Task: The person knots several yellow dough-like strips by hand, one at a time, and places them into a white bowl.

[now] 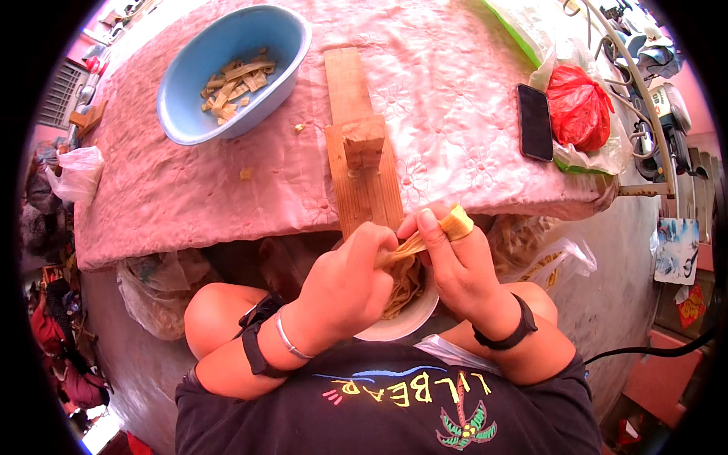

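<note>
My left hand (350,282) and my right hand (455,262) meet over a white bowl (413,322) resting on my lap. Both pinch a bunch of thin yellowish strips (411,244); its thicker end (458,223) sticks out above my right fingers. More tangled strips (406,284) fill the bowl below. In front of me, a wooden board with a raised block (362,148) lies on the table covered with a pink cloth (455,98). A blue basin (231,72) with cut yellowish pieces sits at the far left of the table.
A black phone (535,121) and a red plastic bag (578,106) lie at the table's right side. Clear plastic bags (155,292) sit under the table beside my left knee, another bag (553,258) on the right. Scooters (660,68) stand beyond the table.
</note>
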The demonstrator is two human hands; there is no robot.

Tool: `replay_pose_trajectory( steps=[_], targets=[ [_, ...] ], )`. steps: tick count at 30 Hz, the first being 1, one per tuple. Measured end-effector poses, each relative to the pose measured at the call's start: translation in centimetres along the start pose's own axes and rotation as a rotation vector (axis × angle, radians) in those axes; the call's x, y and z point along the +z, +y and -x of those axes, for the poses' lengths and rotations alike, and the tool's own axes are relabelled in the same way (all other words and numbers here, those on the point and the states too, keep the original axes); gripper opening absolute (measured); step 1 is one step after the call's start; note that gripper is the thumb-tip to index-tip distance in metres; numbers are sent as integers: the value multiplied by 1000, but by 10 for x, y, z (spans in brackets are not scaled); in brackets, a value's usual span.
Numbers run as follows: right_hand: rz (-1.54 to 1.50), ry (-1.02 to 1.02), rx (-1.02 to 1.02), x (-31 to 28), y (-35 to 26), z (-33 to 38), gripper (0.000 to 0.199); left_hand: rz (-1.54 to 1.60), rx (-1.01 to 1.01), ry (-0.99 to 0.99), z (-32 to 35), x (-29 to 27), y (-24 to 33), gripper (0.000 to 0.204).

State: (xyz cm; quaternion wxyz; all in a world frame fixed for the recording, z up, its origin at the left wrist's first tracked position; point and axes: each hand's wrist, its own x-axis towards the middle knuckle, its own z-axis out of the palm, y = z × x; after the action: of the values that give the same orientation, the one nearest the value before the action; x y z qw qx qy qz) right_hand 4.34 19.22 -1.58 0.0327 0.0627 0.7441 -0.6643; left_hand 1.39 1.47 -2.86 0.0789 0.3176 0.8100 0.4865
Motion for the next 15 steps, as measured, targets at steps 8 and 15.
replay_pose_trajectory(
  steps=[8,15],
  targets=[
    [-1025,-200,319,-15,-1,-7,39,256,71,74,0,-1,8,12],
    [-954,38,278,-15,-5,-3,41,366,-78,99,7,-25,-7,9]
  ],
)
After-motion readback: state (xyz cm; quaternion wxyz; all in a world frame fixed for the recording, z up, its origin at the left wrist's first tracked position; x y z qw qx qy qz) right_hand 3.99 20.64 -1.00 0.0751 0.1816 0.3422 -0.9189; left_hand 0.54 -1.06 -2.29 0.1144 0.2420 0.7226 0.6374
